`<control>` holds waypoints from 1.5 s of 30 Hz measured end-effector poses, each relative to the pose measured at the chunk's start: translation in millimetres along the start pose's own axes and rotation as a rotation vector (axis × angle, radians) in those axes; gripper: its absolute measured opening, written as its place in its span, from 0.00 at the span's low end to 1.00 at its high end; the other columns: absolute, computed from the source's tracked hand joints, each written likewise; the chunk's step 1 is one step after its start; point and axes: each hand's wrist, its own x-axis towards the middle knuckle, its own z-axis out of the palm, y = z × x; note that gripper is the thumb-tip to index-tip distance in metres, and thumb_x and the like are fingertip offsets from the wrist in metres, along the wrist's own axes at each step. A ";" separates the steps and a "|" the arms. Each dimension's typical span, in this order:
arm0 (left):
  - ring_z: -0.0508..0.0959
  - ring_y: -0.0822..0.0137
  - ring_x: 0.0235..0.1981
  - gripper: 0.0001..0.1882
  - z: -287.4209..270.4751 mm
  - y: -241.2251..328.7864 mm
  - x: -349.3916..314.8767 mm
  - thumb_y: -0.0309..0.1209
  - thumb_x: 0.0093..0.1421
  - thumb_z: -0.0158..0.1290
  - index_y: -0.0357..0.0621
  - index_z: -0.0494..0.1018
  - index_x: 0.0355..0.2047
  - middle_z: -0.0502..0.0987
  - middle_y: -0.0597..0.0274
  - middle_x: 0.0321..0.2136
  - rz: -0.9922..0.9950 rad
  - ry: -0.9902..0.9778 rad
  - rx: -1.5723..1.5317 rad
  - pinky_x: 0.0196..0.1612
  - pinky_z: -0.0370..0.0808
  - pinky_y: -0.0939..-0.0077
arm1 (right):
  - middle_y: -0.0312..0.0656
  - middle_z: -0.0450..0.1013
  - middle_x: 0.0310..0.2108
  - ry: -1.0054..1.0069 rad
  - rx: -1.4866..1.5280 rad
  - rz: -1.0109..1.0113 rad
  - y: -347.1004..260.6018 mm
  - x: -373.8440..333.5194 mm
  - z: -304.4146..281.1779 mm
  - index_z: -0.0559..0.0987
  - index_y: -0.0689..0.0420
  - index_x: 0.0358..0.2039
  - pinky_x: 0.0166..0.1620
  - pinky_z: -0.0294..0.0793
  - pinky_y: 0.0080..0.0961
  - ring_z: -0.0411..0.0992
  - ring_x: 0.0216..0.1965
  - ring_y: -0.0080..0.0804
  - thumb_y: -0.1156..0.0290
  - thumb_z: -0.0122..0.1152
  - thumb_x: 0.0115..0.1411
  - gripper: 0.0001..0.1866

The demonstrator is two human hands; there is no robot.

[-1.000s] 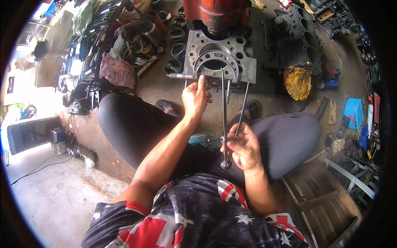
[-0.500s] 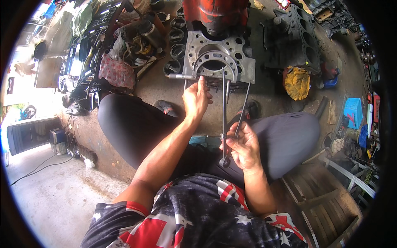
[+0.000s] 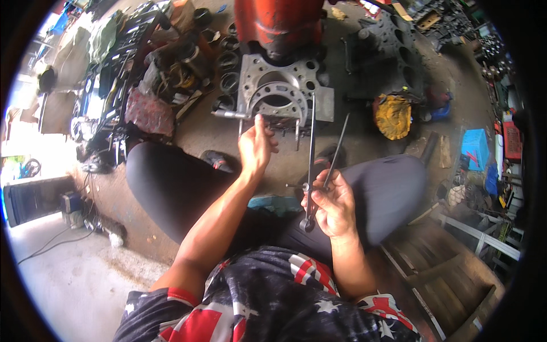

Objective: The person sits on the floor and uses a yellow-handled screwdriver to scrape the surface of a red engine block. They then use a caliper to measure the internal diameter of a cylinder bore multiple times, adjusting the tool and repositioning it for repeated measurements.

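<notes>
On the engine block lies a large outside micrometer, its bowed frame around a cylinder bore and its silver barrel to the left. Just below the barrel is my left hand, one finger stretched up to the micrometer's edge and the others loosely apart; whether it touches cannot be made out. My right hand grips a dark caliper near its pivot. The caliper's two long, thin legs point away from me, spread apart. The longer leg overlaps the block's right part in view; the other tip is over the floor.
A red machine part rises behind the block. Several round cylinder sleeves line its left side. To the right are a second, darker block and a yellow cloth. A rack of tools stands at far left, a wooden crate at lower right.
The view has shifted, so the block and micrometer appear further left and lower. Relative to the block, the caliper legs have moved right, off the bore. My left hand keeps its place by the micrometer.
</notes>
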 end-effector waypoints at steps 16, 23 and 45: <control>0.70 0.59 0.62 0.17 -207.0 97.6 -69.2 0.32 0.70 0.50 0.36 0.74 0.55 0.73 0.49 0.60 0.757 0.270 0.549 0.66 0.63 0.64 | 0.37 0.76 0.33 0.688 -1.139 -0.528 -285.0 137.6 -155.2 0.71 0.68 0.59 0.22 0.70 0.17 0.71 0.23 0.18 0.80 0.70 0.54 0.31; 0.63 0.61 0.66 0.37 -278.7 -13.9 -72.4 0.56 0.74 0.36 0.41 0.54 0.71 0.61 0.56 0.67 0.017 0.168 -0.297 0.68 0.60 0.64 | 0.63 0.78 0.40 0.807 -1.850 -0.816 -284.3 239.4 -255.9 0.78 0.68 0.44 0.49 0.75 0.46 0.77 0.46 0.60 0.65 0.72 0.49 0.26; 0.65 0.45 0.65 0.52 -140.6 -24.7 229.3 0.58 0.50 0.66 0.36 0.59 0.66 0.66 0.41 0.62 0.228 -0.025 1.211 0.64 0.67 0.54 | 0.57 0.78 0.50 0.772 -1.879 -0.448 -297.1 278.1 -247.7 0.78 0.69 0.53 0.54 0.71 0.34 0.78 0.49 0.48 0.71 0.65 0.60 0.22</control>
